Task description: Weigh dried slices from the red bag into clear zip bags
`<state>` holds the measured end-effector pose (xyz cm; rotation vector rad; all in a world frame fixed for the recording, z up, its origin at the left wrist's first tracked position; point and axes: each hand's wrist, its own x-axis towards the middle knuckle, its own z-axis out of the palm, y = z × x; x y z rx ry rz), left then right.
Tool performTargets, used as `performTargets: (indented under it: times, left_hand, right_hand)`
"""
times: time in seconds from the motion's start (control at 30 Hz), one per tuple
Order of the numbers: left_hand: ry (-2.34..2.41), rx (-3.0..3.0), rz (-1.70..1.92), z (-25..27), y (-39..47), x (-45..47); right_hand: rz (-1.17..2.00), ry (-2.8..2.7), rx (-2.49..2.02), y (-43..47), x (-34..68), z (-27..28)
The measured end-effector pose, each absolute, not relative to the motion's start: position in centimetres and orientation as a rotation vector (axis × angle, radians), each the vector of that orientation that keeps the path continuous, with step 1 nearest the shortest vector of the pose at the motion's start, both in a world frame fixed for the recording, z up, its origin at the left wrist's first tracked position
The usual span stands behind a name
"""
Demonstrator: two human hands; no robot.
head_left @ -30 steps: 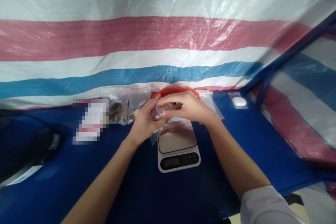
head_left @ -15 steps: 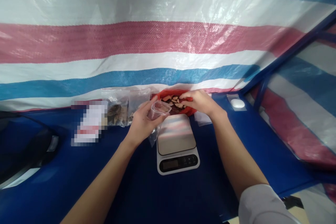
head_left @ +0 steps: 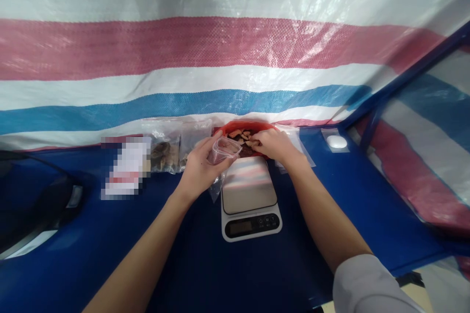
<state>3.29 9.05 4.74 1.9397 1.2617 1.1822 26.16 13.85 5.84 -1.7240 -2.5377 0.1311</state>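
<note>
My left hand is closed around a small clear plastic bag, whose mouth gapes open. Just beyond the scale lies a red bag holding several dried brown slices. My right hand reaches into it from the right, fingertips pinched on a dried slice. Directly in front of both hands stands a white kitchen scale with a bare metal plate and a dark display.
Clear bags of dried brown pieces lie at left, beside a blurred-out white packet. A black bag is at far left. Flat clear bags and a white oval object lie right. A striped tarp hangs behind the blue table.
My right hand has moved slightly left and deeper into the red bag, its fingers closing on the slices. My left hand keeps its hold on the clear bag. The view has shifted slightly.
</note>
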Motion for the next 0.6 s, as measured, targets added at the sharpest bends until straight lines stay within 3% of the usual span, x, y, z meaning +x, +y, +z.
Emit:
performTargets:
  times: [0.33,0.6]
  left_hand:
    - [1.263,1.951,1.172,4.8,9.1,3.3]
    - [1.233,2.015,1.138,4.8,9.1,3.4]
  right_hand:
    - [0.273,-2.375,-1.614,14.2,26.5,5.7]
    - [0.773,-2.006,-1.174,12.8,26.6,8.2]
